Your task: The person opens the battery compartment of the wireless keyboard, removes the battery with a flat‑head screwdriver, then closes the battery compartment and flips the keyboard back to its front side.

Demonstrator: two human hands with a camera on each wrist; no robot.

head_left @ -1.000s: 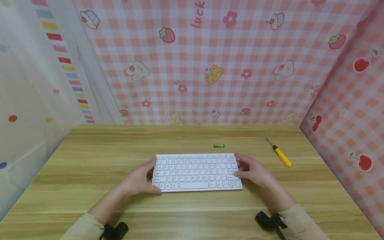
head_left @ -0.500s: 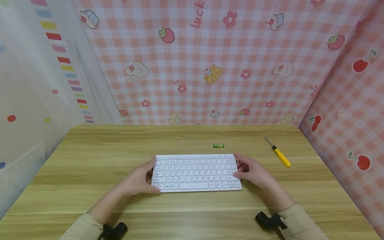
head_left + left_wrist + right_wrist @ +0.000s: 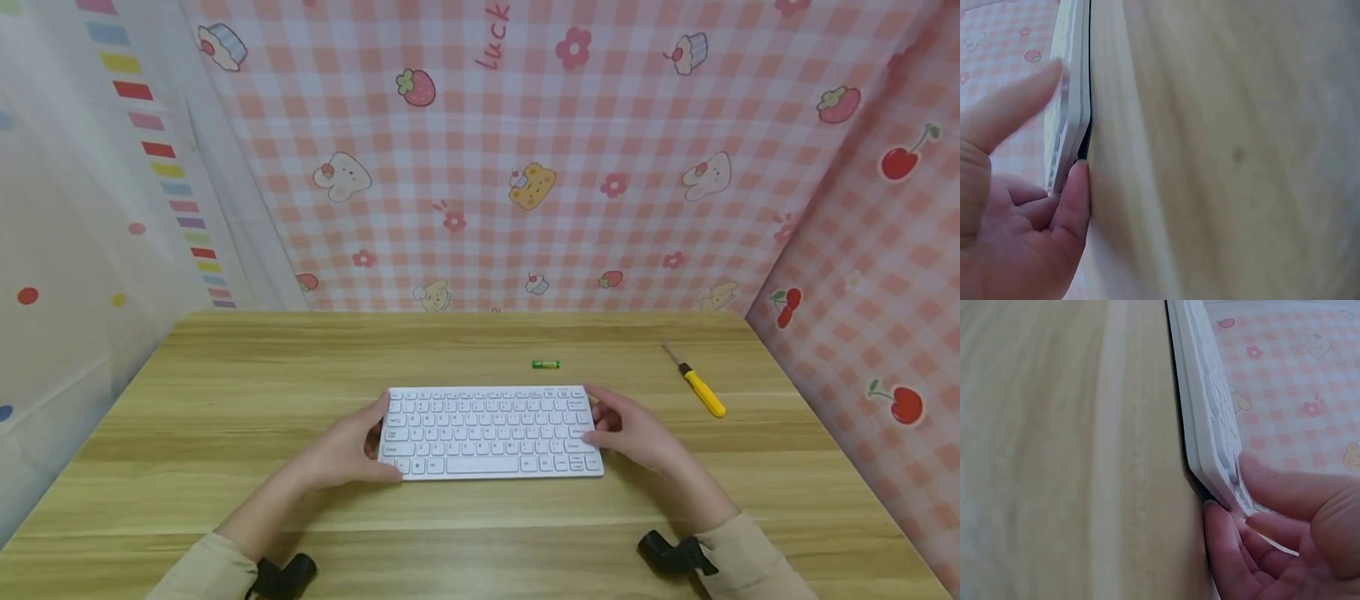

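Note:
A white keyboard point(image 3: 487, 433) lies flat on the wooden table, keys facing up. At its left end my left hand point(image 3: 347, 448) grips the side, with the thumb along the front left corner and a fingertip at the far corner. The left wrist view shows that hand's fingers point(image 3: 1072, 200) at the keyboard's lower edge. My right hand point(image 3: 633, 432) holds the right end, its thumb over the keys near the edge. In the right wrist view a fingertip point(image 3: 1216, 515) sits right at the underside of the corner, while the thumb point(image 3: 1266, 481) is on the key side.
Behind the keyboard lies a small green battery point(image 3: 546, 364). A screwdriver point(image 3: 702, 392) with a yellow handle rests at the right, its tip pointing away. Patterned cloth point(image 3: 487, 142) hangs at the table's back and sides.

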